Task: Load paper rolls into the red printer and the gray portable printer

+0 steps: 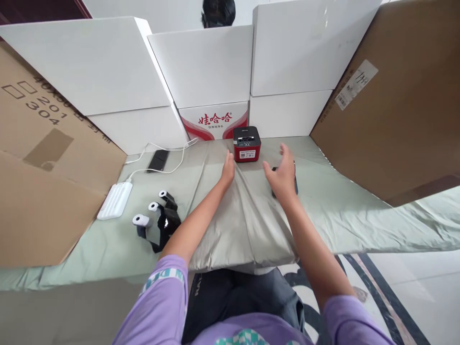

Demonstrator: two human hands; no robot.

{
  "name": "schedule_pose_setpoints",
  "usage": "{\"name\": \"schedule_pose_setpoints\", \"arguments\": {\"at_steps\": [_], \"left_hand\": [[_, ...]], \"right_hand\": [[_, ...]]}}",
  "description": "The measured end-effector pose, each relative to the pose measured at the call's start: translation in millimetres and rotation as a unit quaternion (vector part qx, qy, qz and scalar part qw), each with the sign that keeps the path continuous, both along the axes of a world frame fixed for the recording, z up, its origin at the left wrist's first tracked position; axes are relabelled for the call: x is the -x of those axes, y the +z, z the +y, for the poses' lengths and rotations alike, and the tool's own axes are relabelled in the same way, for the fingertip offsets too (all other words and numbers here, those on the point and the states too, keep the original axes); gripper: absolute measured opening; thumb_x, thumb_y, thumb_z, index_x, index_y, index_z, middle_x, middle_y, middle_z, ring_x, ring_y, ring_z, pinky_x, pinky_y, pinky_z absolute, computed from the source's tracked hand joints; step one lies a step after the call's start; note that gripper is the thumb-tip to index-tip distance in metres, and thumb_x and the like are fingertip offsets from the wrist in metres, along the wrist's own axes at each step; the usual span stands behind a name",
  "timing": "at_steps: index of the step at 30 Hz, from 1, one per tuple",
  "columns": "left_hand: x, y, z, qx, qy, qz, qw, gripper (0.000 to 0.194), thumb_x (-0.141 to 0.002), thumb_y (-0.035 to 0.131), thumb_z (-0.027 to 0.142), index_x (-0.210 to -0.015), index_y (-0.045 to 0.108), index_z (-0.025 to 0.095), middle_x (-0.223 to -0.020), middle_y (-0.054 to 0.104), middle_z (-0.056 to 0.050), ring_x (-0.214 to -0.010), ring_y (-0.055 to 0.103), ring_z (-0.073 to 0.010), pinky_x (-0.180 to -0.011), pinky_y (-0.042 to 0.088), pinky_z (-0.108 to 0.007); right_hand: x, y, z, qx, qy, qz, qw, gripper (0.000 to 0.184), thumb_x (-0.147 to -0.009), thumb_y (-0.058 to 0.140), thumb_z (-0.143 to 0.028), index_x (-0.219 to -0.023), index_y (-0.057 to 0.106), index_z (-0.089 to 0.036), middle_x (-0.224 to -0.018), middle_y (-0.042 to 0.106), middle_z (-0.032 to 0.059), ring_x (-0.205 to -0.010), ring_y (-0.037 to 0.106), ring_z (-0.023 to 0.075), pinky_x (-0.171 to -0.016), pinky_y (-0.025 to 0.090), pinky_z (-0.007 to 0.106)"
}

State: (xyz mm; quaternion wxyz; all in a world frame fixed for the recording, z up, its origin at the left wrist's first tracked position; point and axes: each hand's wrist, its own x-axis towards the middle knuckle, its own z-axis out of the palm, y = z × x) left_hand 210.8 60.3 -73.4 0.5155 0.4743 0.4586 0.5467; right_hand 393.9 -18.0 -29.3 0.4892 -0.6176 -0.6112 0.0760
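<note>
A small red-and-black printer (247,144) stands upright on the cloth, with a white label on its front and a slot on top. Just left of it is my left hand (227,170), fingers stretched out and close together, with nothing in it. Whether its fingertips touch the printer's side I cannot tell. To the right of the printer my right hand (282,175) is open, thumb and fingers apart, also holding nothing. Beneath and behind the right hand lies a dark object (296,186), mostly hidden, so its kind is unclear.
Three paper rolls with black wrapping (168,220) sit beside my left forearm. Farther left are a white power bank (115,200), its white cable and a dark phone (158,160). White boxes (204,67) and brown cardboard (388,96) wall the table. A person's head (218,12) shows behind.
</note>
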Motion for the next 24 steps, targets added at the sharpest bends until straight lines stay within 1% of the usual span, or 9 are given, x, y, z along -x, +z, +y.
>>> {"name": "schedule_pose_setpoints", "arguments": {"at_steps": [2, 4, 6, 8, 11, 14, 17, 20, 24], "left_hand": [[12.8, -5.5, -38.5, -0.009, 0.003, 0.057, 0.998, 0.062, -0.103, 0.045, 0.053, -0.157, 0.045, 0.022, -0.171, 0.031, -0.007, -0.162, 0.020, -0.0206, -0.132, 0.015, -0.035], [24.1, -8.0, -76.8, -0.027, -0.019, 0.112, 0.993, 0.061, -0.104, 0.041, 0.054, -0.156, 0.047, 0.023, -0.170, 0.034, -0.006, -0.161, 0.025, -0.0205, -0.132, 0.016, -0.037], [33.9, -8.0, -111.2, -0.044, -0.042, 0.141, 0.988, 0.061, -0.105, 0.038, 0.055, -0.156, 0.047, 0.024, -0.169, 0.037, -0.006, -0.159, 0.028, -0.0207, -0.132, 0.018, -0.039], [43.2, -6.7, -139.9, -0.059, -0.052, 0.149, 0.986, 0.060, -0.104, 0.039, 0.055, -0.155, 0.049, 0.025, -0.168, 0.039, -0.006, -0.159, 0.030, -0.0216, -0.132, 0.020, -0.040], [56.8, -5.1, -171.9, -0.073, -0.041, 0.153, 0.985, 0.058, -0.102, 0.046, 0.054, -0.153, 0.052, 0.027, -0.165, 0.045, -0.005, -0.157, 0.034, -0.0234, -0.131, 0.024, -0.041], [67.3, -5.7, -190.0, -0.081, -0.041, 0.169, 0.981, 0.058, -0.100, 0.050, 0.053, -0.152, 0.053, 0.028, -0.163, 0.047, -0.005, -0.156, 0.036, -0.0240, -0.131, 0.025, -0.041], [73.0, -9.4, -193.8, -0.086, -0.058, 0.212, 0.972, 0.061, -0.101, 0.049, 0.050, -0.157, 0.047, 0.026, -0.166, 0.043, -0.005, -0.157, 0.033, -0.0231, -0.132, 0.022, -0.042], [77.9, -16.7, -188.6, -0.092, -0.056, 0.244, 0.964, 0.064, -0.103, 0.043, 0.050, -0.161, 0.039, 0.023, -0.170, 0.035, -0.006, -0.159, 0.029, -0.0219, -0.133, 0.020, -0.041], [86.5, -29.0, -183.7, -0.093, -0.036, 0.277, 0.956, 0.061, -0.106, 0.034, 0.049, -0.160, 0.041, 0.021, -0.168, 0.039, -0.007, -0.158, 0.033, -0.0233, -0.132, 0.024, -0.043]], "right_hand": [[-16.7, -13.9, -36.8, 0.024, -0.096, -0.034, 0.994, 0.087, -0.085, 0.066, -0.046, -0.155, 0.029, -0.012, -0.155, 0.041, 0.0269, -0.148, 0.037, 0.0429, -0.122, 0.030, 0.063], [-25.9, -32.5, -57.3, 0.085, -0.152, -0.049, 0.983, 0.101, -0.078, 0.074, -0.053, -0.155, 0.027, -0.009, -0.152, 0.041, 0.0310, -0.145, 0.038, 0.0479, -0.118, 0.033, 0.067], [-26.8, -49.7, -62.5, 0.142, -0.166, -0.048, 0.975, 0.112, -0.070, 0.079, -0.054, -0.156, 0.024, -0.006, -0.150, 0.042, 0.0337, -0.141, 0.041, 0.0502, -0.114, 0.037, 0.066], [-22.8, -59.3, -59.8, 0.167, -0.167, -0.042, 0.971, 0.116, -0.068, 0.080, -0.050, -0.156, 0.022, -0.004, -0.147, 0.043, 0.0343, -0.138, 0.043, 0.0504, -0.112, 0.039, 0.064], [-13.3, -56.2, -59.7, 0.160, -0.172, -0.034, 0.971, 0.111, -0.069, 0.076, -0.042, -0.157, 0.021, -0.003, -0.141, 0.048, 0.0322, -0.134, 0.046, 0.0486, -0.112, 0.040, 0.061], [6.9, -43.5, -75.0, 0.145, -0.145, -0.032, 0.978, 0.107, -0.070, 0.074, -0.039, -0.157, 0.022, -0.006, -0.138, 0.051, 0.0287, -0.130, 0.048, 0.0455, -0.113, 0.041, 0.059], [47.3, -37.1, -97.9, 0.115, -0.080, -0.035, 0.990, 0.105, -0.072, 0.074, -0.040, -0.158, 0.023, -0.008, -0.137, 0.051, 0.0261, -0.129, 0.049, 0.0431, -0.112, 0.042, 0.058], [98.9, -40.7, -115.5, 0.083, -0.028, -0.033, 0.996, 0.101, -0.077, 0.073, -0.044, -0.158, 0.024, -0.008, -0.135, 0.052, 0.0245, -0.126, 0.051, 0.0408, -0.107, 0.045, 0.057], [147.8, -54.3, -123.8, 0.084, -0.018, -0.024, 0.996, 0.088, -0.085, 0.066, -0.039, -0.157, 0.028, -0.006, -0.129, 0.053, 0.0245, -0.120, 0.052, 0.0384, -0.104, 0.047, 0.056]]}}
